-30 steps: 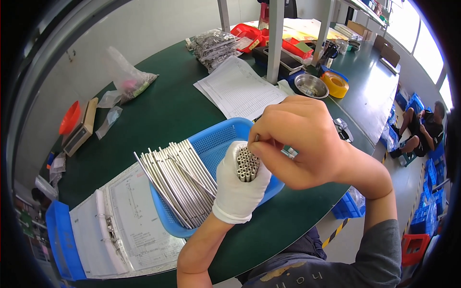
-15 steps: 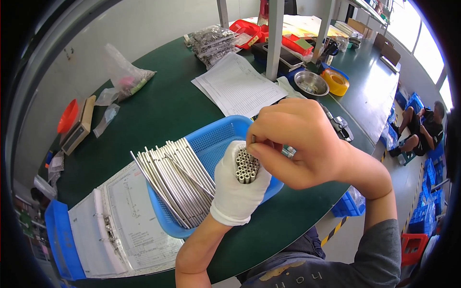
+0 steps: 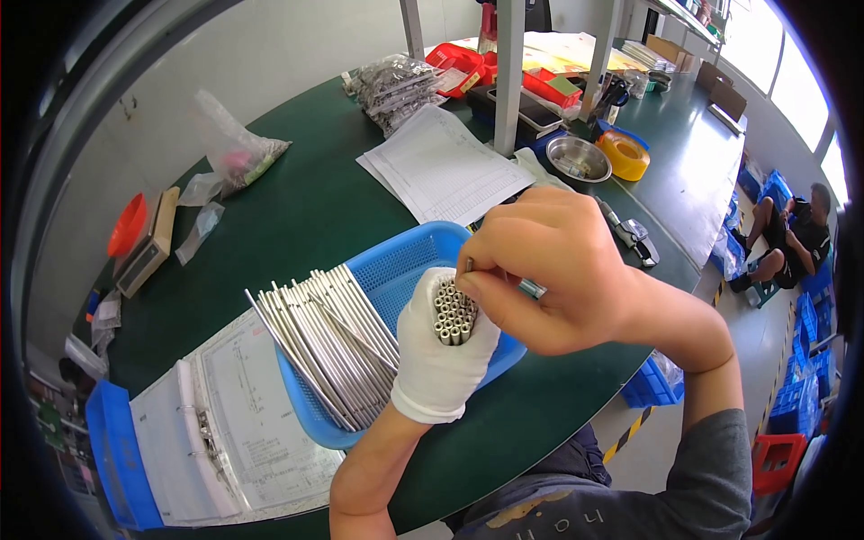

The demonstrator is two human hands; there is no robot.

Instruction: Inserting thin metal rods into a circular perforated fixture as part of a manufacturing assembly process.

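Observation:
My left hand (image 3: pixel 438 369), in a white glove, is closed round a bundle of thin metal tubes (image 3: pixel 453 315), whose hollow ends point up at me. Bare, my right hand (image 3: pixel 558 270) hangs just over the bundle's far right side. Its thumb and forefinger pinch a small dark metal pin (image 3: pixel 470 265); a short silvery piece (image 3: pixel 532 288) shows under the curled fingers. Beneath the left hand is a blue perforated basket (image 3: pixel 409 256). Many long metal tubes (image 3: pixel 328 346) lie side by side in the basket's left half.
An open ring binder (image 3: pixel 261 423) lies left of the basket. Beyond are paper sheets (image 3: pixel 445 166), bagged parts (image 3: pixel 391 85), a steel bowl (image 3: pixel 578 160), yellow tape (image 3: pixel 625 155) and a caliper-like tool (image 3: pixel 630 232). A grey post (image 3: pixel 509 81) rises from the table. Another person (image 3: pixel 792 238) sits at far right.
Both hands have shifted slightly left with the bundle. The right hand keeps its pinch over the tube ends, and the silvery piece under its fingers shows more clearly.

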